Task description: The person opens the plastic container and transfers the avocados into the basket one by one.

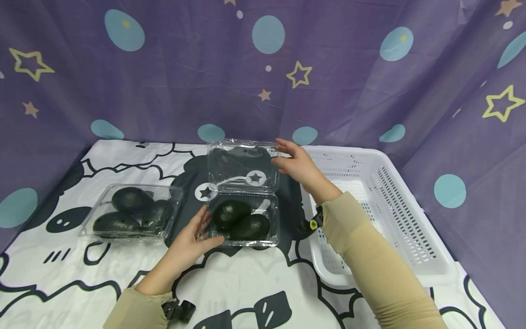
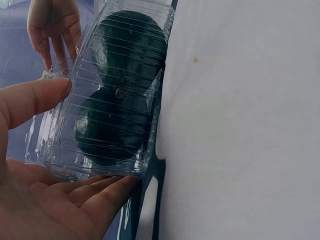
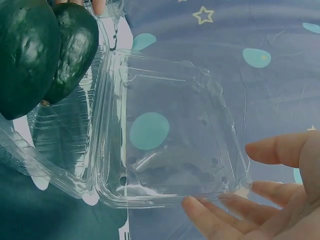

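A hinged clear plastic clamshell box (image 1: 274, 242) sits mid-table with two dark green avocados (image 1: 251, 227) in its base. Its lid (image 1: 242, 160) stands raised at the back. My left hand (image 1: 190, 238) rests at the base's left front corner, thumb by the front and fingers along the left side. Seen in the left wrist view, its thumb (image 2: 37, 100) and straight fingers lie against the clear walls. My right hand (image 1: 302, 168) is at the lid's upper right edge; in the right wrist view its extended fingertips (image 3: 195, 206) touch the lid's rim.
Another clear box (image 1: 174, 201), lid closed, stands on the left with several avocados (image 1: 131, 200) inside. To the right is a large white plastic basket (image 1: 386, 160), partly behind the right forearm. A purple patterned curtain (image 1: 230, 91) rises behind the table.
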